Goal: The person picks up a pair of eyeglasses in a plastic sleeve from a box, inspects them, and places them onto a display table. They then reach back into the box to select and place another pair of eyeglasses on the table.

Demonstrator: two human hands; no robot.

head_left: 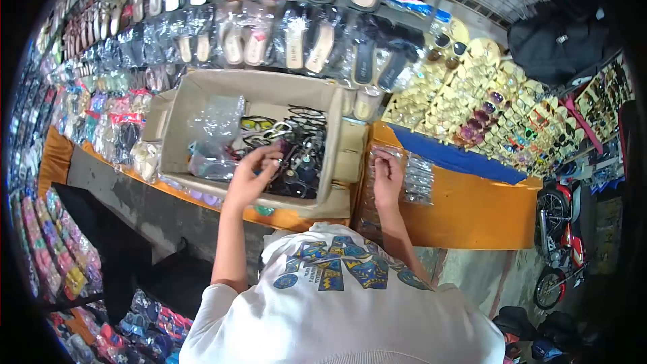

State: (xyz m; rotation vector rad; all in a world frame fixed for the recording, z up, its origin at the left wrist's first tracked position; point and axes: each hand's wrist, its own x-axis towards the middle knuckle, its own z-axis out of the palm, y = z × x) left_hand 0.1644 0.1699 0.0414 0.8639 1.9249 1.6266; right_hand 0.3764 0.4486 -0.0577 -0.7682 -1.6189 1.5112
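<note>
My left hand (pixel 257 170) reaches over the front of a cardboard box (pixel 202 81). Its fingers are bent and closed among a heap of eyeglasses (pixel 306 155), and what they pinch is hidden. A pair with yellow lenses (pixel 256 123) lies just beyond the fingertips. Clear plastic bags (pixel 217 121) fill the left side of the box. To the right of the box, my right hand (pixel 387 176) is over clear plastic packets (pixel 371 195), with fingers curled and closed at their upper end. More shiny packets (pixel 419 180) lie in a row beside it.
Racks of sunglasses (pixel 485 108) stand behind the orange tabletop (pixel 482 209), edged by blue cloth (pixel 451 155). Bagged sandals (pixel 306 47) line the shelves beyond the box. A red motorcycle (pixel 569 243) is parked at right. Black cloth (pixel 101 243) hangs at left.
</note>
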